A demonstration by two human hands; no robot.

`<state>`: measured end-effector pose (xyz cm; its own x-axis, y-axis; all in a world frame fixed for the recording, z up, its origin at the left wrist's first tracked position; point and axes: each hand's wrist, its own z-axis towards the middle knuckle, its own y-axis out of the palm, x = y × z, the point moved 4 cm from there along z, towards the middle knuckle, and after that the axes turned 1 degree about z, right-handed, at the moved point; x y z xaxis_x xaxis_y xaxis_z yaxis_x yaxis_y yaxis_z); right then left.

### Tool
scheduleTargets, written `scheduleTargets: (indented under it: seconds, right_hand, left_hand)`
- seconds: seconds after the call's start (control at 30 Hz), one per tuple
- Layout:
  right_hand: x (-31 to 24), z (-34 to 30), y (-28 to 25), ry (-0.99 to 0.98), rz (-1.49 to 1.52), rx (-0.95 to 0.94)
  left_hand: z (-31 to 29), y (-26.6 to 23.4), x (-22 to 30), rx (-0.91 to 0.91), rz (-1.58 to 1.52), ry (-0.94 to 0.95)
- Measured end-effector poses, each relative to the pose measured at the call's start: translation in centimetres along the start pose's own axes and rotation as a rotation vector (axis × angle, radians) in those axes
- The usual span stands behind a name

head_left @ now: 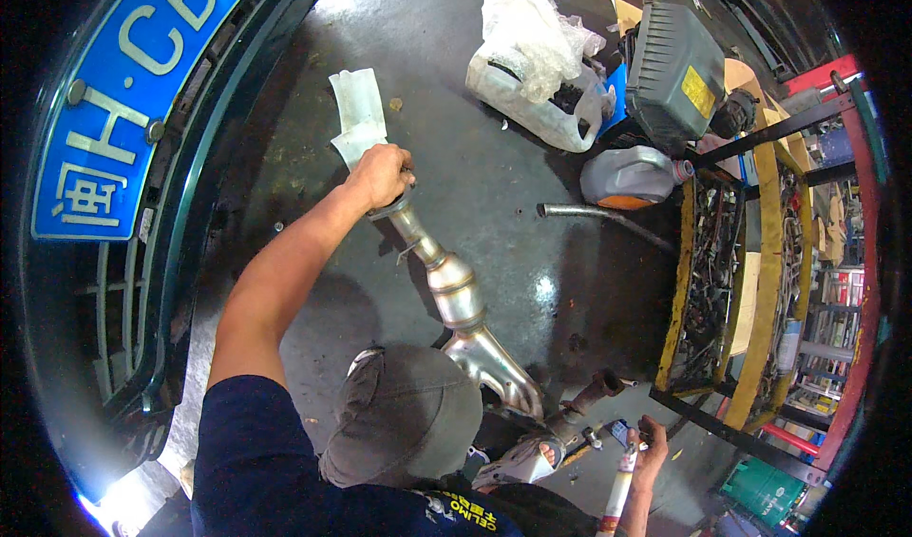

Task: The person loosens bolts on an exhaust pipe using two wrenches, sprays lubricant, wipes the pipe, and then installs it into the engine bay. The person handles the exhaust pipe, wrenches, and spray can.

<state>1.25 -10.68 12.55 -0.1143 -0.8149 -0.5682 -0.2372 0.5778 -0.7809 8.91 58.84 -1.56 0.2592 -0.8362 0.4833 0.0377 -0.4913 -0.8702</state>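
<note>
Neither of my own hands shows. A crouching person in a grey cap (404, 414) and a dark blue shirt (249, 433) fills the lower middle, seen from above and behind. This person's left hand (380, 176) is closed at the upper end of a metal exhaust pipe with a catalytic converter (458, 292) on the floor. Its branched lower end (494, 366) reaches beside the cap. A flat pale strip (359, 105) lies just beyond that hand. Lower right, another hand (650, 450), apparently the same person's, is by a white and red tube (619, 491); its grip is unclear.
A car bumper with a blue number plate (123, 100) borders the left. At the right stands a metal rack (774, 281) with yellow bars. A grey jug (632, 178), a metal tube (594, 212), a black plastic housing (673, 76) and a plastic bag (532, 38) lie on the dark floor.
</note>
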Motion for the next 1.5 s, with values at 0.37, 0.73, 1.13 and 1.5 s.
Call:
scheduleTargets:
  seconds: [0.37, 0.73, 1.13, 1.5]
  right_hand:
    - [-1.0, 0.3, 0.4, 0.023, -0.016, -0.030]
    - [-0.3, 0.9, 1.5, 0.056, 0.057, -0.060]
    - [-1.1, 0.9, 2.5, 0.116, 0.019, -0.146]
    - [-1.8, 1.0, 2.5, 0.067, -0.069, -0.159]
  left_hand:
    - [0.4, 0.1, -1.1, 0.011, -0.115, -0.215]
    - [1.0, 0.5, -2.4, -0.136, -0.348, -0.250]
    - [1.8, 1.3, -2.3, -0.100, -0.495, -0.337]
    - [2.0, 0.6, -2.9, -0.312, -0.364, -0.402]
